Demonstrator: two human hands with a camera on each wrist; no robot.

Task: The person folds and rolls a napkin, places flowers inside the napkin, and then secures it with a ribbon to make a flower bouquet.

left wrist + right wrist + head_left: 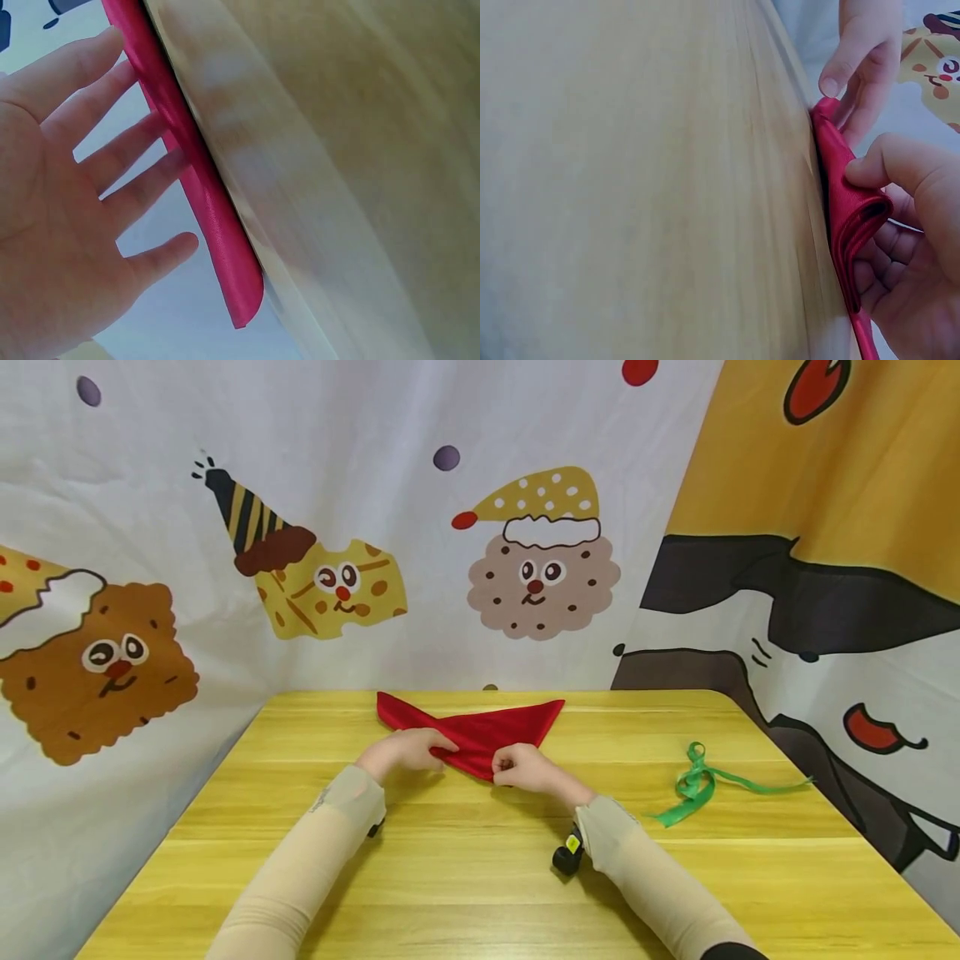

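Observation:
A shiny red scarf [487, 732] lies toward the far side of the table, with two pointed ends turned away from me. Its near edge is rolled or folded into several layers, which the right wrist view shows end-on in the scarf [851, 214]. With thumb and curled fingers, my right hand [525, 768] pinches that folded edge. My left hand [405, 750] is at the scarf's left part; in the left wrist view the fingers of the left hand [67, 180] are spread, fairly straight, their tips at the scarf [214, 217].
A loosely looped green ribbon [697, 781] lies on the right side of the wooden table [465, 877]. Behind the table hangs a white curtain [420, 410] printed with cartoon biscuits and cheese. A black wrist camera [567, 853] hangs under the right wrist.

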